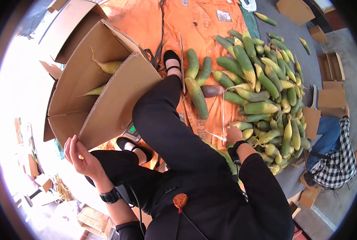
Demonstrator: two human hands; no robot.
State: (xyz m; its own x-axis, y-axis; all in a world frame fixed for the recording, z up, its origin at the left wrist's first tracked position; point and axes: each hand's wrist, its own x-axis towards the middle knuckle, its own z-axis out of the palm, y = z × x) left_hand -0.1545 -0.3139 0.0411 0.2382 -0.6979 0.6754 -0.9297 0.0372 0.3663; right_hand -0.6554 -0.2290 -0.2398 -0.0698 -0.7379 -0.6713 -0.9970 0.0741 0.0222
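Observation:
My left hand [81, 158] is beside the lower corner of an open cardboard box [120, 96], its fingers loosely apart and holding nothing. Two pale radishes show inside the box, one radish [108, 67] farther back and another radish [95, 91] nearer, partly hidden by the front wall. At the near left edge of a large heap of green radishes [266, 108], my right hand [234, 136] is closed at the end of a green radish [242, 125]. Its fingers are partly hidden.
Between box and heap lie a few loose green radishes [196, 98] and a purplish radish [212, 91] on an orange sheet [134, 20]. A scale [132, 131] shows under the box. At the right, a person in a checked shirt [335, 162] is near several cardboard boxes [331, 100].

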